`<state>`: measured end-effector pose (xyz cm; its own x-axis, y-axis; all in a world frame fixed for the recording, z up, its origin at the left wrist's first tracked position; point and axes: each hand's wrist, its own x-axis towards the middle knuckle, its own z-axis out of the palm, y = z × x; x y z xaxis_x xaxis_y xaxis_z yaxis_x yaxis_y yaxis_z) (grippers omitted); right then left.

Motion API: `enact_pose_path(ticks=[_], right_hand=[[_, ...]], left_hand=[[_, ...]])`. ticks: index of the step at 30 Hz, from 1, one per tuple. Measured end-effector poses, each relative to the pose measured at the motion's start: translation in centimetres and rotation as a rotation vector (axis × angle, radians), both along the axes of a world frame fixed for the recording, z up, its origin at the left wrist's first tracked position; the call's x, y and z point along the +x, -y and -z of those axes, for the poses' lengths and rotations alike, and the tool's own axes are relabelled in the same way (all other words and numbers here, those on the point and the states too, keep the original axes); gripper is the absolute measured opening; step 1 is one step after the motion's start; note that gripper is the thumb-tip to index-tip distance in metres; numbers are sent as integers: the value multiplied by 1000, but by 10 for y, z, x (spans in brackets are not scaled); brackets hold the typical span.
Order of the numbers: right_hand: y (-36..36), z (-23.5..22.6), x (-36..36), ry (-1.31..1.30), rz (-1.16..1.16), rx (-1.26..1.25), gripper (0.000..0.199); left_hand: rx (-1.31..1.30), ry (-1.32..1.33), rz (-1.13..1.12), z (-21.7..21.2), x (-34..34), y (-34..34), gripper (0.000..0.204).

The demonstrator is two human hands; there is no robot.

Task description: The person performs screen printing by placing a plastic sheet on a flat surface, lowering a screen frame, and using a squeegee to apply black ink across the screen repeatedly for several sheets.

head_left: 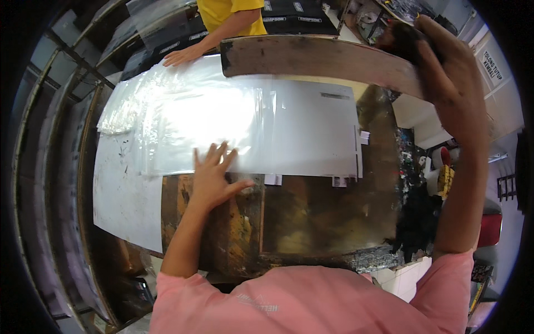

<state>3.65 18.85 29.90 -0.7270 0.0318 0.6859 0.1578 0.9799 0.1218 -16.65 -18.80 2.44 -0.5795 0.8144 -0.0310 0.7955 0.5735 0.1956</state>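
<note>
My left hand (216, 175) lies with its fingers spread on the near edge of a clear plastic sheet (183, 158), which shines with glare. Beneath and beside the plastic is a white sheet (317, 133) with small dark marks at its right side. Raised at the upper right, my right hand (453, 83) is closed round the right end of a long, stained wooden bar (311, 58). The bar stretches leftward above the far part of the sheets. Something dark and blurred by my right fingers cannot be made out.
Across the table, a person in yellow rests a hand (183, 54) on the stacked plastic (119, 106). The worktop (328, 222) is stained brown, with small white tabs (273, 179) beside the sheet. A metal rack (53, 167) stands left; black printed pieces (297, 22) lie behind.
</note>
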Motion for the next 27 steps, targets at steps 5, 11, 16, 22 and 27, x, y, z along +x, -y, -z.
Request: enact_pose_path(ticks=[5,11,16,22,27], right_hand=[[55,-20,-13,167,27,-417,44],[57,-17,4,92,-42,-129,57],[41,-3,3,65,-2,-36,58],[34,10,11,74,-26,-78,56],[40,6,9,89,-10,-111,54]], left_hand=[[102,-35,56,20,46,-84,124],[133,-63,99,11,114,-158,116],[230,-81,126,17,138,-169,115],[248,-45,141,20,141,-164,112],[362,-20,148,20,143,-162,108]])
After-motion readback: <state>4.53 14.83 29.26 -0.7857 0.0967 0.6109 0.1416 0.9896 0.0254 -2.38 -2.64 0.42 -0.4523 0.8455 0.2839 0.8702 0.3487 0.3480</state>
